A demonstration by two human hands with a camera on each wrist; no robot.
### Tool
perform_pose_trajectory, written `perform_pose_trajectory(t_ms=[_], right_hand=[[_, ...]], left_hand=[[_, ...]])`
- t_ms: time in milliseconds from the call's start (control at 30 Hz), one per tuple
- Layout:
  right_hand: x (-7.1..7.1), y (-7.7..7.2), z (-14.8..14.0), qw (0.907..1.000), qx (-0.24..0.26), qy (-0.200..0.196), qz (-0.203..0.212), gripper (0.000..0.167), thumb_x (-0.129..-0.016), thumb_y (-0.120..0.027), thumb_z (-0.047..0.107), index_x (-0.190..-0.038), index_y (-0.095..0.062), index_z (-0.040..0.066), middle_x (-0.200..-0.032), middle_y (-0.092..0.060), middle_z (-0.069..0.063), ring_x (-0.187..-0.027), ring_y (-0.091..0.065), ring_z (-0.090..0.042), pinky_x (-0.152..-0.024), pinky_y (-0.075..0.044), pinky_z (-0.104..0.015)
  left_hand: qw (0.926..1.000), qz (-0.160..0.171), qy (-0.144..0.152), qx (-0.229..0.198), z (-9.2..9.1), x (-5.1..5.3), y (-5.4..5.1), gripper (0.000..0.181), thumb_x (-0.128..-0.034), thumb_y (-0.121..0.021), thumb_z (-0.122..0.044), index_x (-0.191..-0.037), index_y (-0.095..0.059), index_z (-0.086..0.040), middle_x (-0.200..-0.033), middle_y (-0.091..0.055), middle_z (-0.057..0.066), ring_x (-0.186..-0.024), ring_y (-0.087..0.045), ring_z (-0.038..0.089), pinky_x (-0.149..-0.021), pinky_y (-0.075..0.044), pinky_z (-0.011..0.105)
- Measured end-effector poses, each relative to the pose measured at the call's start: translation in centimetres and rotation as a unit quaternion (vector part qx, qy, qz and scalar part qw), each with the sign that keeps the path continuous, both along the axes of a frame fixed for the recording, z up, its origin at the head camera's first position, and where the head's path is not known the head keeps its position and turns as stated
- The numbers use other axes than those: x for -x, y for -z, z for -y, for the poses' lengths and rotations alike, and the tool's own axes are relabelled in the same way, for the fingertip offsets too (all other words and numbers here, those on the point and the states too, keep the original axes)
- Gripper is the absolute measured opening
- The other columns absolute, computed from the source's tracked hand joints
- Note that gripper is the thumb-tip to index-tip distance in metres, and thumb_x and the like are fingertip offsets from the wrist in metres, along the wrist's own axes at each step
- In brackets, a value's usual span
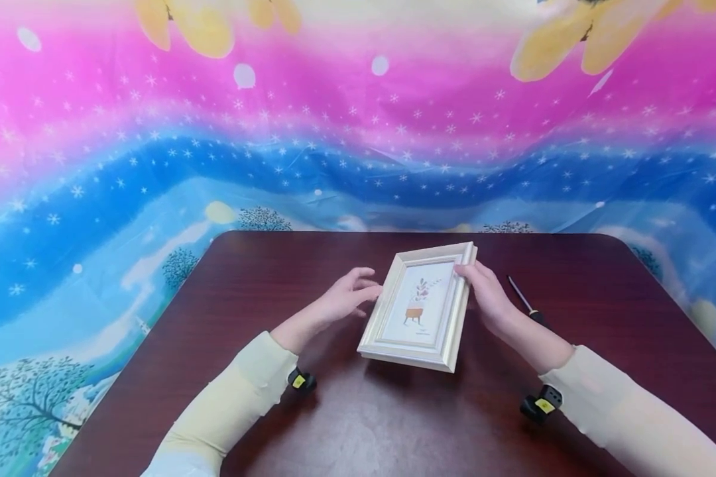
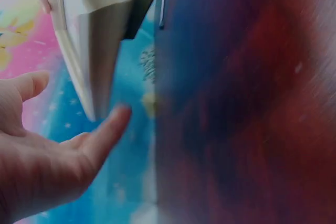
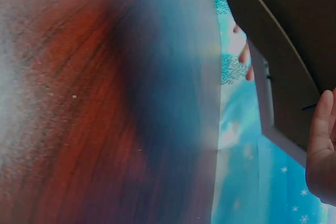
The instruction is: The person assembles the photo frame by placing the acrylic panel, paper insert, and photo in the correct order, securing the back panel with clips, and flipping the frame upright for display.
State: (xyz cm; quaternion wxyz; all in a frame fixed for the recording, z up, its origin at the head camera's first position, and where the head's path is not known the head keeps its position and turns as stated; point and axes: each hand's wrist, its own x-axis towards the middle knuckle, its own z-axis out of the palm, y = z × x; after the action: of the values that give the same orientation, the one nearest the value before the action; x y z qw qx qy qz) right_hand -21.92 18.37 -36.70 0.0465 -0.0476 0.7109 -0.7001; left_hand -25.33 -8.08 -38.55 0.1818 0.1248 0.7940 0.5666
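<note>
A cream picture frame (image 1: pixel 453 331) is held up over the table, tilted, its printed picture (image 1: pixel 414 308) of a plant in an orange pot facing up toward the head camera. My right hand (image 1: pixel 490 295) grips its right side, thumb on the front edge and the other fingers behind. Beside the left edge is my left hand (image 1: pixel 347 297), fingers spread and loosely bent. In the left wrist view a small gap shows between that hand (image 2: pixel 58 156) and the frame's blurred edge (image 2: pixel 102 51). The brown back (image 3: pixel 283 72) with a propped-out stand (image 3: pixel 252 9) appears in the right wrist view.
A screwdriver (image 1: pixel 522 295) with a dark handle lies on the table right of the frame, partly hidden by my right forearm. The dark red-brown table (image 1: pixel 358 424) ends at a colourful printed cloth (image 1: pixel 346 119). Both wrists wear small black cameras.
</note>
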Motion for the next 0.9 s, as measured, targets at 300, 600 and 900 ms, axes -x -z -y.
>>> perform_pose_trajectory(t_ms=[300,600,900], right_hand=[[-0.2,0.7,-0.4,0.9988,0.04,-0.026,0.015,0.055,-0.101,-0.032,0.021,-0.145,-0.022,-0.011,-0.111,-0.059,-0.009,-0.091,-0.062,-0.006,-0.08,-0.051,-0.026],[0.0,2.0,-1.5,0.9952,-0.026,-0.064,0.069,0.064,-0.104,-0.039,0.037,-0.147,-0.024,-0.008,-0.108,-0.065,-0.008,-0.088,-0.066,-0.011,-0.074,-0.054,-0.033],[-0.2,3.0,-2.5,0.9762,-0.181,-0.09,0.079,0.065,-0.101,-0.051,0.032,-0.143,-0.027,-0.011,-0.086,-0.067,-0.012,-0.068,-0.066,-0.022,-0.059,-0.055,-0.039]], left_hand=[[0.9885,0.117,0.059,-0.076,0.2,-0.6,1.5,0.054,-0.1003,-0.052,-0.017,-0.148,-0.031,-0.001,-0.117,-0.064,0.018,-0.104,-0.063,0.027,-0.064,-0.055,0.037],[0.9899,0.098,0.037,-0.095,0.2,-1.5,2.7,0.053,-0.0989,-0.054,-0.008,-0.145,-0.03,0.005,-0.114,-0.063,0.02,-0.089,-0.065,0.024,-0.062,-0.056,0.042],[0.9927,0.084,0.015,-0.085,0.0,-2.1,3.1,0.051,-0.0987,-0.053,-0.005,-0.142,-0.029,0.009,-0.103,-0.062,0.02,-0.077,-0.064,0.021,-0.059,-0.057,0.042]])
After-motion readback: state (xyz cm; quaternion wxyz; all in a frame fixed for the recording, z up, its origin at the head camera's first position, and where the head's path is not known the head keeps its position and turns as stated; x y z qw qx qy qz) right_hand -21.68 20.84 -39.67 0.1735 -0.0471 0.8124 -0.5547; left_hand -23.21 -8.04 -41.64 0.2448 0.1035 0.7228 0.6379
